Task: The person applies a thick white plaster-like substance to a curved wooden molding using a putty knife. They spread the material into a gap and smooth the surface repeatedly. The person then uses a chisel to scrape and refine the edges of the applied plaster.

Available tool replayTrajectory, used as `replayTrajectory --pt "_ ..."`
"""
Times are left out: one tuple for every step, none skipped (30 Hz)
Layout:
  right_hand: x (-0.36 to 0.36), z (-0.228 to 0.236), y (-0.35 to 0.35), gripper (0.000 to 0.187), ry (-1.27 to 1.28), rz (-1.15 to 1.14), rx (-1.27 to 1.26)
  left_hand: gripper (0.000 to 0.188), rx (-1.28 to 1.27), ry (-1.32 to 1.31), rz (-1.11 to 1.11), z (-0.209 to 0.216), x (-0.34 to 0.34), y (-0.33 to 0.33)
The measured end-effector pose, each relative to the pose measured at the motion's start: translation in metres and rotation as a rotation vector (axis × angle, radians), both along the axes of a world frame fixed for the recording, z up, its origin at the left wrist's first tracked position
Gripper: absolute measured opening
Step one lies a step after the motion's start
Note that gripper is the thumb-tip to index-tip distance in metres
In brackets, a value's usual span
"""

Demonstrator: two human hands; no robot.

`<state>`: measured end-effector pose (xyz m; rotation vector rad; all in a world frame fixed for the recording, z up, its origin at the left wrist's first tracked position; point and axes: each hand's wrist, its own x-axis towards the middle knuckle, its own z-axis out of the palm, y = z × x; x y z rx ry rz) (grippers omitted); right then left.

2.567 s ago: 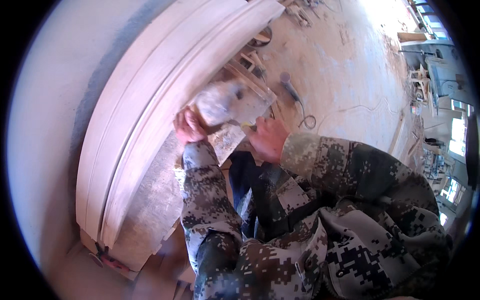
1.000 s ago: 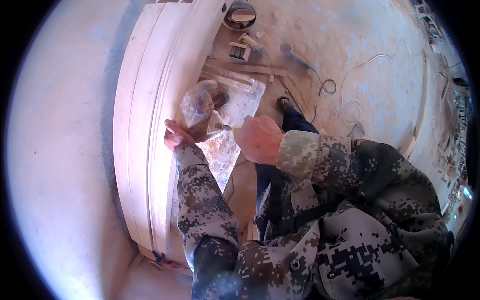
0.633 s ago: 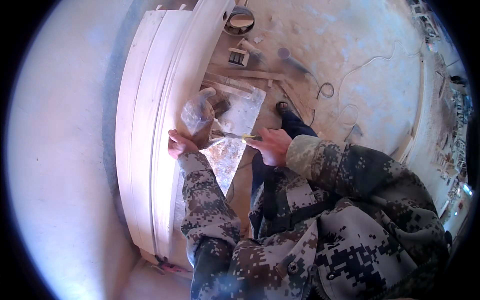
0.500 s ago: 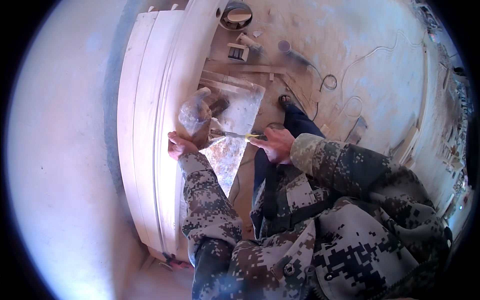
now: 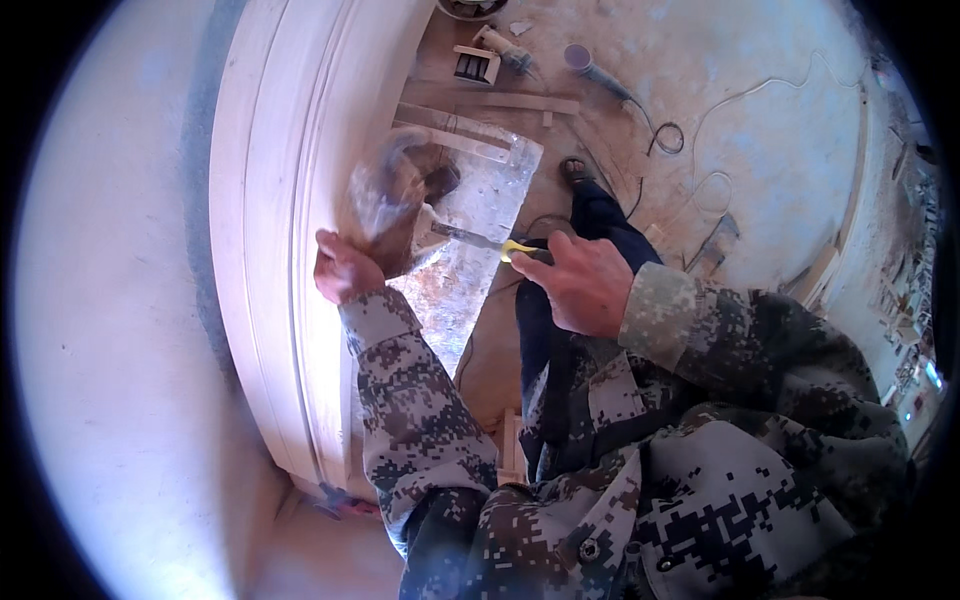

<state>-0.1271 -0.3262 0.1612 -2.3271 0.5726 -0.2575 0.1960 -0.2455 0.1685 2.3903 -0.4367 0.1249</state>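
Note:
My left hand point(image 5: 347, 268) is closed on the lower edge of a dirty, see-through plastic container point(image 5: 385, 205) with brown, tan-smeared sides. Motion blurs its upper part, and I cannot tell whether it is a bag or a cut-open jug. In my right hand point(image 5: 585, 283) is a putty knife point(image 5: 468, 238) with a narrow grey blade and a yellow collar; the fingers are wrapped round its handle. The blade points left toward the container's open side, close to a pale ragged edge. Whether the tip touches it cannot be made out.
Long pale wooden boards point(image 5: 285, 230) stand along the left, beside a wall. Beneath my hands lies a dusty, stained board point(image 5: 490, 195). On the floor are a power tool point(image 5: 505, 48), a small slatted box point(image 5: 476, 65), a grey tube point(image 5: 600, 75), wood strips and a loose cable point(image 5: 715, 190).
The putty knife has drawn slightly away from the container, showing more of its blade. My right hand moved a little right, my left hand slightly left. The whole view has shifted.

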Motion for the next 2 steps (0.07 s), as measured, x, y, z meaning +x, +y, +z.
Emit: replayTrajectory --pt "0.0097 0.0099 0.0025 0.049 0.009 0.009 -0.027 0.069 0.166 -0.004 -0.002 0.0239 -0.0087 -0.0065" --pt "0.0121 0.0105 0.0048 0.049 0.012 0.018 -0.038 0.071 0.268 -0.01 -0.006 0.0329 -0.0125 -0.0125"
